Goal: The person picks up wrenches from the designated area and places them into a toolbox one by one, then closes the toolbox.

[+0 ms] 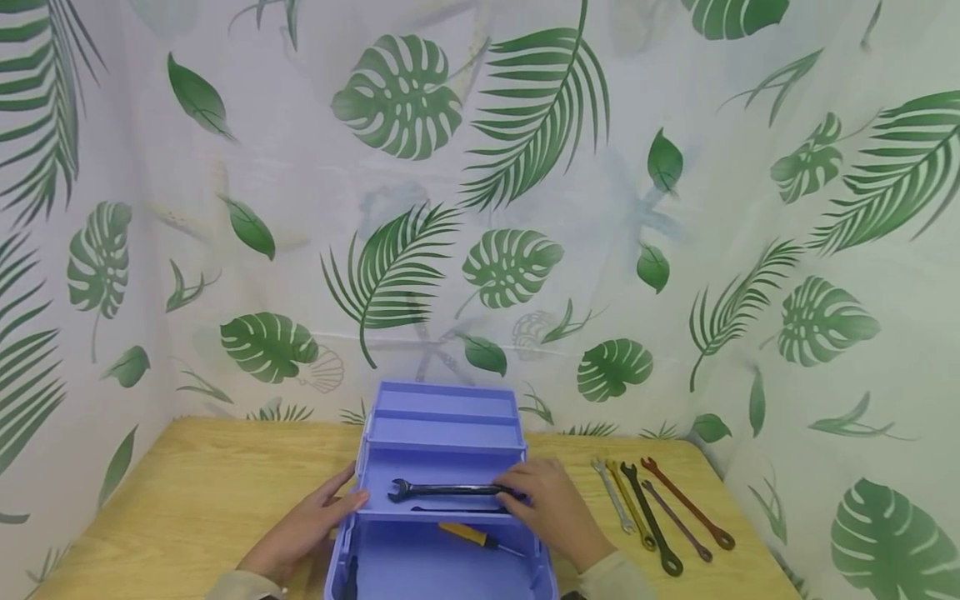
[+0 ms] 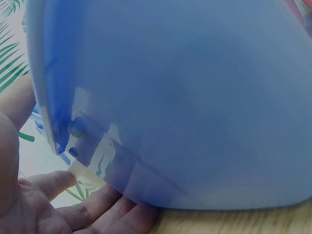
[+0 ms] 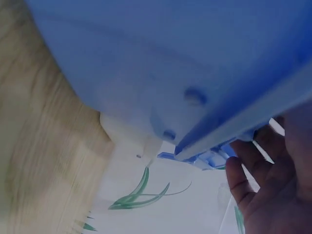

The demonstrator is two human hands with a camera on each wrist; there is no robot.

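Note:
A blue-purple toolbox (image 1: 442, 575) stands with its lid raised and its upper tray (image 1: 390, 460) lifted toward the back. My left hand (image 1: 311, 521) holds the tray's left side, thumb at its edge; in the left wrist view, the fingers reach along the toolbox's outer wall (image 2: 185, 97). A dark combination wrench (image 1: 450, 490) lies crosswise over the tray, its open jaw to the left. My right hand (image 1: 551, 504) pinches its right end, which the fingers cover. A thinner dark tool (image 1: 453, 510) lies along the tray's front edge, partly hidden by this hand.
Below the tray, a yellow-and-black screwdriver (image 1: 468, 535) lies in the main compartment, with a dark tool (image 1: 350, 579) at its left wall. Several coloured wrenches (image 1: 652, 517) lie on the wooden table (image 1: 187, 500) to the right. A leaf-patterned sheet (image 1: 450, 192) hangs behind.

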